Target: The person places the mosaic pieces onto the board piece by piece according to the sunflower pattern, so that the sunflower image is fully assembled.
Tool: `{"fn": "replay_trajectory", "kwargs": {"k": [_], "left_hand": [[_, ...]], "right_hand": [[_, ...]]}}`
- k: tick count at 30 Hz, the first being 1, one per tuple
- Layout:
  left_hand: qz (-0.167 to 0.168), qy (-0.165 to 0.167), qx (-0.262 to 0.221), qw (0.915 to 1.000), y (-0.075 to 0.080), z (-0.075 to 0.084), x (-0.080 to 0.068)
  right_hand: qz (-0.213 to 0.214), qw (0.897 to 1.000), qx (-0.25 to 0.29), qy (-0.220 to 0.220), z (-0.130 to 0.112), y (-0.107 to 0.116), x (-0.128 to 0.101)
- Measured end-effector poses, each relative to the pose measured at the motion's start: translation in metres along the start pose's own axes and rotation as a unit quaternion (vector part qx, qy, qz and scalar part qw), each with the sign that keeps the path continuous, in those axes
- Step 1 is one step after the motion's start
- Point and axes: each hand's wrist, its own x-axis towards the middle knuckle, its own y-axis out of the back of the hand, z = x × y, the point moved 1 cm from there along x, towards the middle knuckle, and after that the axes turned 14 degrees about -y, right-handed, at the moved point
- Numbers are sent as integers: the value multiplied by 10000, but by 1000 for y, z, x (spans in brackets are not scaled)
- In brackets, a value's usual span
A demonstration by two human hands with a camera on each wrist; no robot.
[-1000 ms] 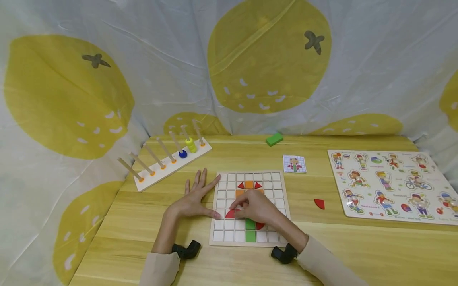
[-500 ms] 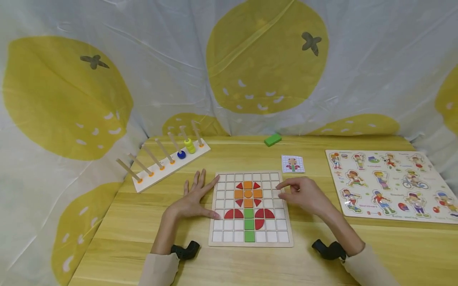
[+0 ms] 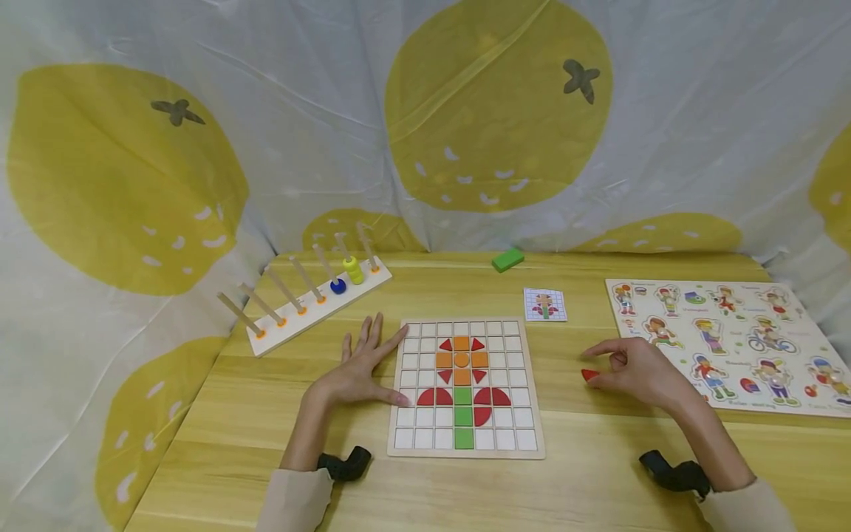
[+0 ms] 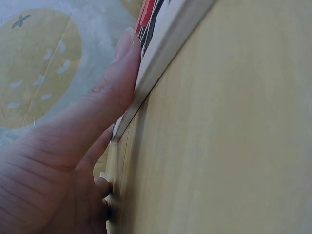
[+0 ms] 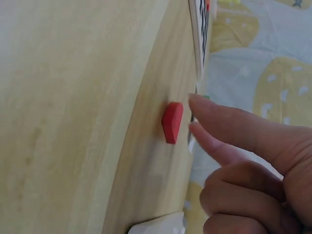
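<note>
A square wooden board with a white grid carries a flower-like pattern of red, orange and green pieces. My left hand rests at its left edge, fingers spread; in the left wrist view the thumb lies along the board's side. To the right of the board, my right hand hovers by a loose red quarter-circle piece. The right wrist view shows that red piece lying on the wood, with the thumb and index fingertips apart and just short of it. The other right fingers are curled.
A small pattern card lies behind the board, and a green block farther back. At the left stands a rack of pegs with blue and yellow beads. A sports picture puzzle lies at the right, partly under the right hand in view.
My right hand has left the board, where it was at a red piece on the left side, and moved right to the loose red piece. My left hand stays at the board's edge.
</note>
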Motion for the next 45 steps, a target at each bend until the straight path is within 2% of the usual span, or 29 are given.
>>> {"fn": "replay_trajectory", "kwargs": {"k": [6, 13, 22, 29, 35, 41, 45], "left_hand": [[10, 18, -3, 10000, 0, 0, -1], [-11, 30, 9, 10000, 0, -1, -1], [-21, 22, 17, 10000, -3, -2, -2], [-45, 10, 42, 10000, -2, -3, -2], [-22, 15, 80, 10000, -2, -4, -3], [8, -15, 77, 10000, 0, -2, -1], [-23, -3, 49, 10000, 1, 0, 0]], "right_hand": [[-165, 9994, -199, -210, 3, 2, 1], [-10, 9990, -398, 194, 3, -4, 8], [-46, 9990, -425, 118, 4, -3, 7], [149, 9989, -437, 101, -2, -8, 7], [141, 9994, -15, 319, -33, -29, 3], [-362, 9963, 110, 767, -86, -69, -1], [-680, 9929, 75, 975, -112, -94, -4]]}}
